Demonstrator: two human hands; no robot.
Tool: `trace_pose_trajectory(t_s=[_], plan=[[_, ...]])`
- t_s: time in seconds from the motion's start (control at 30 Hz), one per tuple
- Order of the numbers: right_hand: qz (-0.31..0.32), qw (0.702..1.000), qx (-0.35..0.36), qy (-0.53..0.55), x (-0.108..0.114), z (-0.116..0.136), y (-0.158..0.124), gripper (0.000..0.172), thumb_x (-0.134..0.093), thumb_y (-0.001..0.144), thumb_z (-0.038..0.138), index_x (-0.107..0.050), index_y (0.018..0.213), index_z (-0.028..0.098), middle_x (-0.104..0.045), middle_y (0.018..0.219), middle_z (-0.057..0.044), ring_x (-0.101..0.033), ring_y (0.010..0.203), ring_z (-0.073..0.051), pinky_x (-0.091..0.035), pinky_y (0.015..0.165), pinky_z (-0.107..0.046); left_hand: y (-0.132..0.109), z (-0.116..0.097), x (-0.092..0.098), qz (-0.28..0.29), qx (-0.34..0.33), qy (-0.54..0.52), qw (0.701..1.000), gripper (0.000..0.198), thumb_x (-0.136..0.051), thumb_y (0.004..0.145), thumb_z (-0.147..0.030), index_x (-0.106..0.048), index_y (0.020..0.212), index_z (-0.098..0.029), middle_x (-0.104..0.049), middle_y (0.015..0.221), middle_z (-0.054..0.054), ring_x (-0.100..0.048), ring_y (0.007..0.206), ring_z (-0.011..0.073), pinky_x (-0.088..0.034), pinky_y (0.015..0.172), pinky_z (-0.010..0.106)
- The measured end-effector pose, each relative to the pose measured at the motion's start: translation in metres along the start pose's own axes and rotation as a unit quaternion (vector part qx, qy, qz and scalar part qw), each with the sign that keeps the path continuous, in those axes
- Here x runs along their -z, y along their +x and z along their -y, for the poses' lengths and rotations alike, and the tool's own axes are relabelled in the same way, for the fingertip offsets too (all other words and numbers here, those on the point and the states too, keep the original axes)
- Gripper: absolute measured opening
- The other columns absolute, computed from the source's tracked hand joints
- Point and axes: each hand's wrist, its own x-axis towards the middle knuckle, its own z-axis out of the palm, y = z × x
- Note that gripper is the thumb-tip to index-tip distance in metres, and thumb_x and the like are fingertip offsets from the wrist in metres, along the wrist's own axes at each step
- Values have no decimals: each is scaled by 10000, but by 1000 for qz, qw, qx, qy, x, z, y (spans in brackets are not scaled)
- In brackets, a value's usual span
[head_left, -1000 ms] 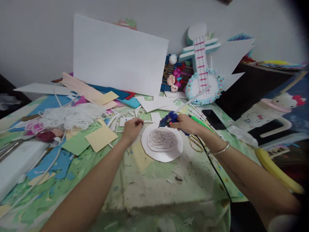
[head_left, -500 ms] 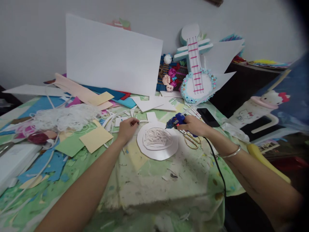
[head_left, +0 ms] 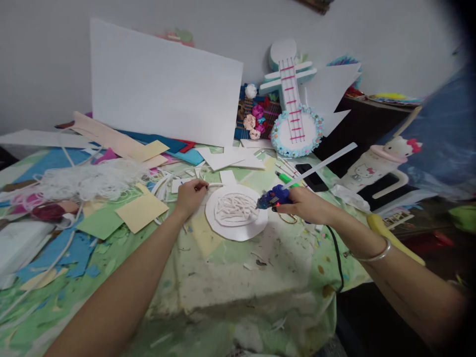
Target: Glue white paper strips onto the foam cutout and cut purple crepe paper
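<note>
Glue gun (head_left: 275, 197) — in right hand (head_left: 309, 204)

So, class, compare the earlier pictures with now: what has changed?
The right hand has moved the blue glue gun rightward and a little nearer, from the far part of the white disc to its right side. The view swung slightly right. The left hand still pinches a white strip; the disc stayed put.
</note>
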Motion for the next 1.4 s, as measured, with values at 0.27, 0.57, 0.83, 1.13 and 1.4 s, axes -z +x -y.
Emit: trace_pose_trajectory(t_s=[0.27,0.57,0.83,1.13,1.4], plan=[[36,998,35,-36,0,29,-12,351,-504,798,423,-397,574,175,-328,544,27,-294,512,-92,-189,523,-284,1,3,-1,-1,-7,-6,1000,209,-545,684,-221,-709,804,-174,-689,722,13,-572,633,147,-441,653,254],[27,996,70,-43,-9,60,9,326,-517,790,410,-461,585,162,-354,557,17,-302,543,-98,-191,543,-281,0,0,0,1,-4,-8,1000,202,-549,694,-208,-710,806,-163,-688,719,23,-570,626,146,-428,642,252],[-18,993,114,-19,-27,67,44,286,-518,756,390,-466,584,168,-353,531,25,-329,521,-93,-197,526,-262,1,5,-3,1,-3,-21,1000,209,-543,693,-194,-713,812,-167,-696,741,24,-588,658,149,-422,645,248],[23,996,71,-38,-38,62,45,268,-518,740,395,-496,603,165,-386,558,9,-332,536,-102,-215,527,-261,0,-1,0,6,9,-13,1000,196,-555,698,-172,-714,812,-178,-701,738,17,-590,664,153,-438,671,250],[51,995,65,-47,-32,59,27,296,-525,759,381,-454,573,162,-375,568,10,-319,545,-96,-213,532,-260,-1,-1,0,6,4,-9,1000,204,-547,696,-188,-712,815,-176,-700,744,24,-596,673,159,-441,681,260]])
